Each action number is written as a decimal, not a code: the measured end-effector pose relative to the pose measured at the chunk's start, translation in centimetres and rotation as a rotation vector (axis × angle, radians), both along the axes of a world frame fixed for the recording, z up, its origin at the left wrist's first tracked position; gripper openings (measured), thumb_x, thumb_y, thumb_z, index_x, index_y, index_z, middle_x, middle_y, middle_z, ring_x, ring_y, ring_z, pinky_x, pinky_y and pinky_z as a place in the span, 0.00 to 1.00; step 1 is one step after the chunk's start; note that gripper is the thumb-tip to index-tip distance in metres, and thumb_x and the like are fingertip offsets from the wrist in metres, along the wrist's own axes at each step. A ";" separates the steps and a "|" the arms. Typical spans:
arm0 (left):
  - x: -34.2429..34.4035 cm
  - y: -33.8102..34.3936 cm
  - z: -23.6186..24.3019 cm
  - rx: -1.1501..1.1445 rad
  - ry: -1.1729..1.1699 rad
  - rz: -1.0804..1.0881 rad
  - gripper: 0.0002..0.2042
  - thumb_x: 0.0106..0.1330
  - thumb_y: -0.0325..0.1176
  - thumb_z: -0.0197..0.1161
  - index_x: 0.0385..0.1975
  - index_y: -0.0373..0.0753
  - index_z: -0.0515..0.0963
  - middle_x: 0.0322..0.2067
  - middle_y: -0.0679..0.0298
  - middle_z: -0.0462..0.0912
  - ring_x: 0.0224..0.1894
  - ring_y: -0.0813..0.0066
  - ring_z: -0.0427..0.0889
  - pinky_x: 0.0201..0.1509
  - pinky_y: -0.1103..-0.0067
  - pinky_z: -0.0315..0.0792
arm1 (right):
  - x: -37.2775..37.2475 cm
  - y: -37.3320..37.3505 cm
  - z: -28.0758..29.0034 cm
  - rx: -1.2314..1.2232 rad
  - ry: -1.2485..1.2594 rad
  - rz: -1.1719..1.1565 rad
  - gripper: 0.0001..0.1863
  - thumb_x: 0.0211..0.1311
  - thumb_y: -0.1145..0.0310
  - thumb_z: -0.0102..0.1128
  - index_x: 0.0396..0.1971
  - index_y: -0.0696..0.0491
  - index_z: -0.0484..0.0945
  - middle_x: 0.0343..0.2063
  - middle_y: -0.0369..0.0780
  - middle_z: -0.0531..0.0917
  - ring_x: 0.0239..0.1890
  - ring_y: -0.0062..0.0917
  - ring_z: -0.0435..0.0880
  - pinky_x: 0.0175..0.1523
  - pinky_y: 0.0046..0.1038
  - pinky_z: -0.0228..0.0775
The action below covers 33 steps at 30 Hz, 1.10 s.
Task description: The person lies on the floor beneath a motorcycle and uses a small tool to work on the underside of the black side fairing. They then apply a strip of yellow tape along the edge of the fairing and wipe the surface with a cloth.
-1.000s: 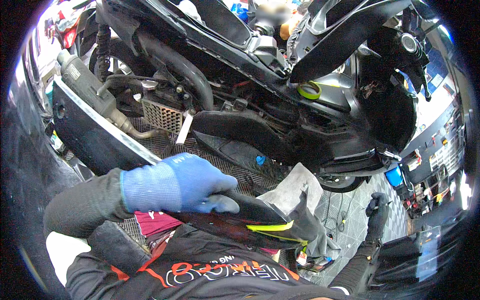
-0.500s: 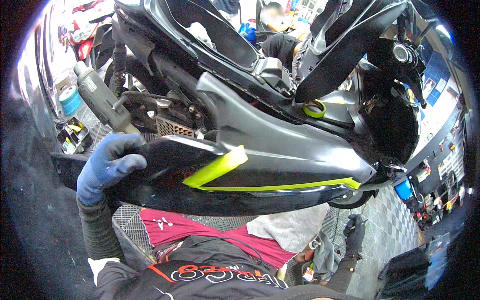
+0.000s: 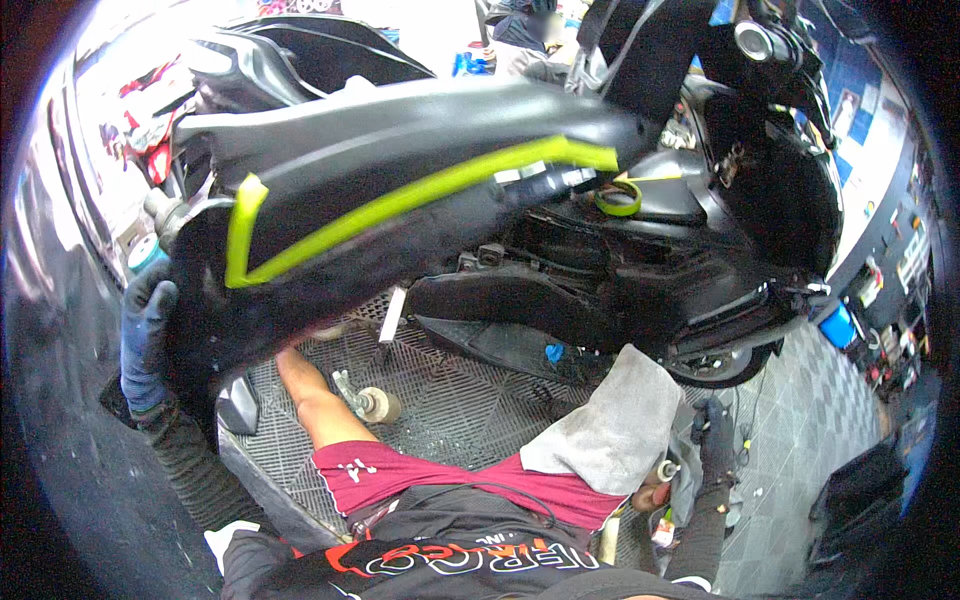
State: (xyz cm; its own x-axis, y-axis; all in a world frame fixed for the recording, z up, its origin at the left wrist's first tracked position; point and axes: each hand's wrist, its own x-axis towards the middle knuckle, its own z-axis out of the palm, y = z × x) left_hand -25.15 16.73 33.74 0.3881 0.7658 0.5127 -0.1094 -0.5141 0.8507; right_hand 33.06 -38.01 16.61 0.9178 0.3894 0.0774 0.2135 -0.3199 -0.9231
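Long dark panel (image 3: 380, 150) is spanning upper left to upper centre, probably handling light, stiff, slick, scratch-prone, so you're best gripping both end edges, off the yellow-green tape (image 3: 405, 201); your left hand (image 3: 148, 330) is pinching its left end, your right hand (image 3: 712, 425), lower right, is showing too little to tell.

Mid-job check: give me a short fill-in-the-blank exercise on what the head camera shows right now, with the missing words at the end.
1. The blue-gloved hand gripping the dark panel is the person's ____ one.
2. The grey cloth lies over the ____ leg of the maroon shorts.
3. The tape roll and the strips on the panel share one colour: ____.

Missing words: left; right; yellow-green.
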 end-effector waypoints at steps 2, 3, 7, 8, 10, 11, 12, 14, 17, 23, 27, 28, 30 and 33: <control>-1.4 3.8 0.2 0.056 0.012 -0.044 0.23 0.70 0.43 0.67 0.57 0.31 0.78 0.48 0.63 0.84 0.48 0.76 0.81 0.53 0.78 0.76 | 0.6 -0.4 -0.1 0.082 0.029 0.015 0.21 0.78 0.52 0.44 0.37 0.52 0.79 0.18 0.29 0.71 0.16 0.14 0.66 0.22 0.21 0.55; -1.6 4.6 1.2 0.089 -0.006 -0.024 0.23 0.71 0.44 0.66 0.57 0.31 0.77 0.49 0.63 0.84 0.48 0.76 0.81 0.53 0.78 0.75 | 0.6 -0.2 -0.1 0.124 0.070 -0.019 0.21 0.78 0.52 0.44 0.36 0.52 0.79 0.18 0.29 0.71 0.16 0.14 0.66 0.22 0.20 0.55; -1.5 7.2 5.3 0.194 -0.118 0.138 0.24 0.71 0.44 0.65 0.58 0.32 0.76 0.50 0.61 0.83 0.49 0.74 0.81 0.55 0.76 0.75 | -0.2 0.5 -0.5 0.078 -0.011 -0.054 0.19 0.77 0.52 0.46 0.34 0.49 0.79 0.17 0.28 0.71 0.15 0.13 0.66 0.20 0.20 0.54; -1.5 7.8 6.3 0.219 -0.145 0.177 0.24 0.71 0.44 0.65 0.58 0.32 0.76 0.50 0.61 0.82 0.49 0.74 0.81 0.55 0.76 0.75 | 0.0 0.4 -0.8 0.129 0.045 -0.065 0.18 0.76 0.52 0.47 0.33 0.49 0.78 0.17 0.28 0.71 0.15 0.13 0.65 0.20 0.20 0.54; -2.5 8.1 9.8 0.280 -0.154 0.247 0.24 0.71 0.44 0.65 0.59 0.32 0.75 0.51 0.60 0.82 0.50 0.73 0.80 0.56 0.75 0.74 | 0.2 1.0 -2.5 0.242 0.176 -0.076 0.18 0.76 0.52 0.48 0.32 0.48 0.78 0.16 0.27 0.70 0.15 0.13 0.65 0.19 0.19 0.54; -2.7 8.4 11.0 0.296 -0.168 0.276 0.24 0.71 0.44 0.64 0.59 0.32 0.75 0.51 0.60 0.81 0.50 0.72 0.80 0.56 0.75 0.74 | 0.3 1.1 -2.8 0.293 0.228 -0.085 0.17 0.75 0.52 0.49 0.32 0.47 0.78 0.16 0.27 0.70 0.15 0.12 0.65 0.19 0.19 0.54; -3.3 8.9 12.0 0.313 -0.175 0.306 0.25 0.71 0.44 0.64 0.59 0.32 0.75 0.52 0.60 0.81 0.50 0.72 0.80 0.56 0.75 0.74 | 0.2 1.4 -3.2 0.340 0.289 -0.096 0.17 0.75 0.52 0.50 0.31 0.47 0.77 0.16 0.27 0.70 0.15 0.12 0.65 0.19 0.19 0.54; -5.1 9.6 13.3 0.338 -0.183 0.368 0.25 0.71 0.44 0.64 0.60 0.32 0.74 0.52 0.59 0.81 0.51 0.71 0.80 0.57 0.74 0.73 | -0.1 1.9 -3.7 0.415 0.431 -0.103 0.16 0.75 0.52 0.51 0.30 0.46 0.77 0.16 0.26 0.70 0.15 0.12 0.65 0.18 0.19 0.54; -5.8 10.8 13.9 0.353 -0.207 0.419 0.25 0.72 0.45 0.63 0.61 0.32 0.73 0.53 0.58 0.80 0.52 0.69 0.79 0.58 0.73 0.73 | -0.1 2.5 -4.5 0.455 0.314 -0.103 0.15 0.72 0.52 0.54 0.28 0.44 0.75 0.15 0.25 0.70 0.14 0.11 0.64 0.19 0.17 0.54; -4.3 12.5 10.4 0.354 -0.296 0.495 0.26 0.72 0.45 0.62 0.62 0.33 0.71 0.55 0.56 0.78 0.53 0.67 0.78 0.60 0.71 0.72 | 0.5 2.7 -2.5 0.530 0.249 -0.089 0.18 0.74 0.51 0.50 0.29 0.48 0.75 0.15 0.27 0.68 0.15 0.13 0.63 0.19 0.19 0.53; -4.1 11.0 12.3 0.427 -0.306 0.551 0.27 0.72 0.46 0.61 0.63 0.33 0.70 0.57 0.55 0.76 0.54 0.65 0.78 0.61 0.70 0.71 | 2.6 2.4 -4.7 0.039 -0.524 -0.087 0.18 0.75 0.51 0.49 0.30 0.48 0.75 0.15 0.26 0.67 0.14 0.12 0.61 0.19 0.19 0.51; -4.1 10.5 12.5 0.450 -0.308 0.569 0.27 0.73 0.46 0.61 0.64 0.33 0.69 0.57 0.54 0.76 0.54 0.64 0.78 0.62 0.69 0.71 | 2.1 2.9 -4.0 0.169 -0.330 -0.091 0.18 0.76 0.50 0.49 0.32 0.47 0.76 0.15 0.26 0.68 0.14 0.11 0.60 0.19 0.19 0.50; -4.6 9.8 12.8 0.469 -0.318 0.584 0.27 0.73 0.46 0.60 0.64 0.33 0.69 0.58 0.53 0.75 0.55 0.63 0.77 0.62 0.69 0.71 | 1.1 3.4 -2.4 0.331 -0.040 -0.044 0.17 0.77 0.50 0.50 0.33 0.47 0.77 0.16 0.25 0.70 0.14 0.10 0.60 0.19 0.18 0.49; -5.1 9.2 12.8 0.479 -0.326 0.606 0.28 0.73 0.46 0.59 0.65 0.33 0.68 0.59 0.52 0.74 0.56 0.62 0.77 0.63 0.68 0.70 | 0.1 4.1 -0.4 0.332 0.088 -0.031 0.17 0.78 0.51 0.49 0.34 0.46 0.77 0.17 0.24 0.69 0.17 0.08 0.61 0.22 0.17 0.49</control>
